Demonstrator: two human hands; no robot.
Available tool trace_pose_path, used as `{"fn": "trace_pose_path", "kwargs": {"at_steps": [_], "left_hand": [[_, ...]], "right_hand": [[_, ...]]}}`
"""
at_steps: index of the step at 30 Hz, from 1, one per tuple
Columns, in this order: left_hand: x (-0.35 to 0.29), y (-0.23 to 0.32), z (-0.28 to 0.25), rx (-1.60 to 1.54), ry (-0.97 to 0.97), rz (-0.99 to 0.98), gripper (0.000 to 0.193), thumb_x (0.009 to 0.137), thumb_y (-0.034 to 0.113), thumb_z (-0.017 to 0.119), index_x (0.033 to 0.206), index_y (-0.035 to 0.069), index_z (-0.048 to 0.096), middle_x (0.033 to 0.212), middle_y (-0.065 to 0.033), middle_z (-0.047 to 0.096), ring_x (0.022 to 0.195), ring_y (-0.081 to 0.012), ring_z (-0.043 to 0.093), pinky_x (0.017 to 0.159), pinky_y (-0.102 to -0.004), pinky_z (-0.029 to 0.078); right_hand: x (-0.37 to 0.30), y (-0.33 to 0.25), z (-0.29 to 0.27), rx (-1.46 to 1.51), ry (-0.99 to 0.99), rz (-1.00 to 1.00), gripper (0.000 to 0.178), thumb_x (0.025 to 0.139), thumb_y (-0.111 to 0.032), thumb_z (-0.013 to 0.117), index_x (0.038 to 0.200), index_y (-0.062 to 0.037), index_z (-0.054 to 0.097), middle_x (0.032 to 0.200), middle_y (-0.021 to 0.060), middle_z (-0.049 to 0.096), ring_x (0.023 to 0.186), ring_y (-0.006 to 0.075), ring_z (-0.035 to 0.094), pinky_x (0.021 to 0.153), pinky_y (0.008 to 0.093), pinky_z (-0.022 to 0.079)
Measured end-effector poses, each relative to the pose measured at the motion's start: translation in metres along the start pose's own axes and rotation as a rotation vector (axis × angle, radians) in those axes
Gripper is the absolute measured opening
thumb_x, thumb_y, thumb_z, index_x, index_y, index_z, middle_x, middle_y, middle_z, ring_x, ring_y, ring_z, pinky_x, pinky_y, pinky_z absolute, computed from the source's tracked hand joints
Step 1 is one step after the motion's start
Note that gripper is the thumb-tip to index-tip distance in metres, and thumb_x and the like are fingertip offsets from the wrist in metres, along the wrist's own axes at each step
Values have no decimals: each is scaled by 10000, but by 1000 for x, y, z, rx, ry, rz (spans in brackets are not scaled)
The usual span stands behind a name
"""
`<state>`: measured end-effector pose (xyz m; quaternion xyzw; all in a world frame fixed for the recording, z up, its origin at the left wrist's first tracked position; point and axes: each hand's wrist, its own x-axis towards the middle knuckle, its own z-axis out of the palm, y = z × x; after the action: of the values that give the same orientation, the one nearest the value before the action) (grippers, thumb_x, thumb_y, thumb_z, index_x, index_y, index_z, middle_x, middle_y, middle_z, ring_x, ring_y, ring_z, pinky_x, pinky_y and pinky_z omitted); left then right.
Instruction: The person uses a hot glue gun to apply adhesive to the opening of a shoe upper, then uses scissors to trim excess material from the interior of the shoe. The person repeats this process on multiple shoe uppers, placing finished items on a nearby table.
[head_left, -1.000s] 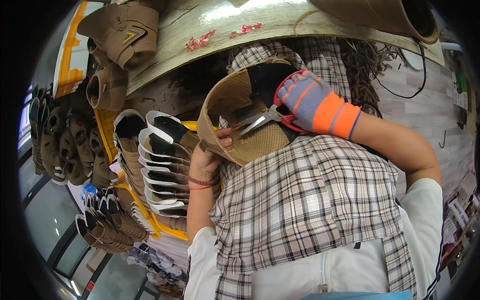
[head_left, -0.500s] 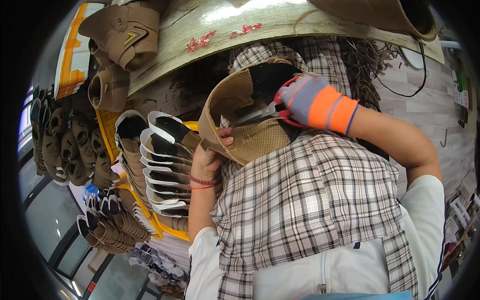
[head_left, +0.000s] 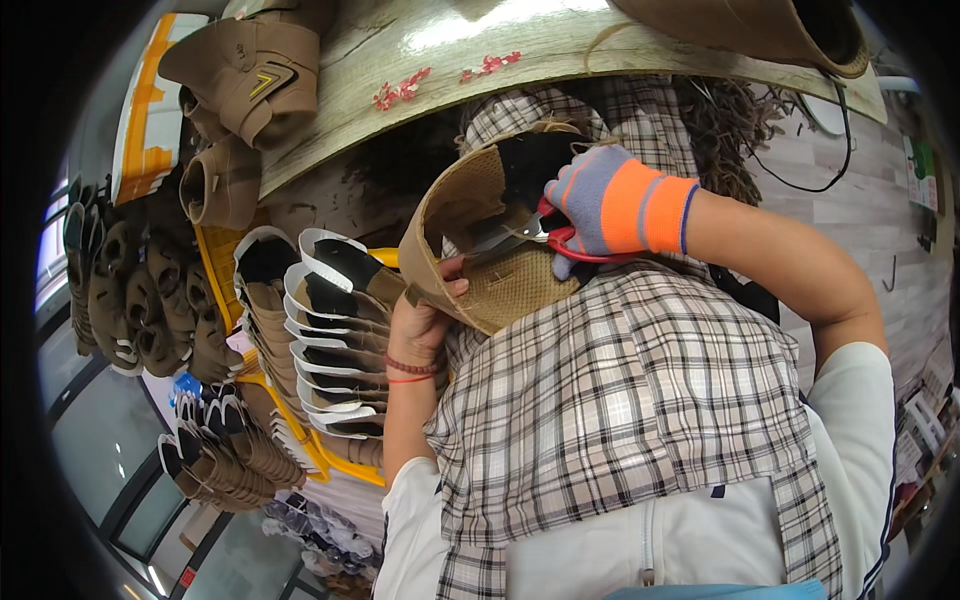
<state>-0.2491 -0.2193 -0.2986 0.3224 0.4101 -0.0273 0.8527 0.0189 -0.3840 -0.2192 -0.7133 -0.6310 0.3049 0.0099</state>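
Tan shoe upper [head_left: 515, 288] is held between the plaid apron [head_left: 610, 390] and the desk [head_left: 450, 75], its edge pinched by the left hand's [head_left: 428, 312] fingers, while the gloved right hand [head_left: 607, 205], fingers wrapped around the red-handled scissors [head_left: 562, 240], has shifted slightly leftward, seemingly keeping the blades working inside.

From where I stand, this looks like a shoe workshop: rows of unfinished shoes [head_left: 340, 318] stacked by a yellow crate [head_left: 214, 262], brown boot pieces [head_left: 262, 85] on the counter [head_left: 555, 48], stringy scraps [head_left: 722, 152] heaped below, and someone in a checked apron [head_left: 610, 385] working with red-handled scissors [head_left: 562, 239].
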Motion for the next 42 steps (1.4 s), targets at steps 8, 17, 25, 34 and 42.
{"fn": "trace_pose_path", "kwargs": {"at_steps": [8, 17, 25, 34, 42], "left_hand": [[2, -2, -1, -79, 64, 3, 402, 698, -102, 741, 1087, -51, 653, 1083, -126, 667, 990, -224, 626, 901, -347, 525], [3, 6, 6, -50, 35, 102, 326, 777, -39, 700, 1095, -24, 633, 942, -66, 644, 845, -175, 616, 788, -293, 523], [60, 14, 12, -71, -126, 545, 347, 932, 198, 613, 1234, 33, 570, 1188, -107, 624, 1049, -236, 604, 915, -358, 487], [73, 17, -26, -212, -165, 363, 350, 954, 211, 585, 1246, 20, 552, 1175, -96, 634, 993, -196, 635, 812, -303, 541], [61, 25, 12, -168, 13, 431, 378, 939, 252, 612, 1235, 22, 560, 1109, -89, 652, 906, -188, 639, 778, -308, 516]], "right_hand": [[4, -6, 3, 4, -45, 16, 366, 772, -387, 644, 920, -55, 686, 794, 121, 692, 750, 291, 679, 644, 398, 532], [-5, 2, -32, 44, -341, 150, 444, 800, -469, 599, 944, -60, 698, 792, 146, 690, 756, 311, 682, 665, 411, 529], [29, 42, -19, 614, -759, 125, 296, 876, -246, 525, 899, -2, 692, 699, 100, 645, 597, 212, 650, 543, 333, 527], [47, 31, -29, 705, -792, 61, 924, 759, -863, 382, 828, 13, 669, 681, 100, 597, 583, 250, 642, 580, 351, 569], [33, 18, -31, 710, -567, 169, 773, 780, -767, 534, 754, -6, 668, 600, 90, 592, 477, 198, 586, 475, 318, 507]]}}
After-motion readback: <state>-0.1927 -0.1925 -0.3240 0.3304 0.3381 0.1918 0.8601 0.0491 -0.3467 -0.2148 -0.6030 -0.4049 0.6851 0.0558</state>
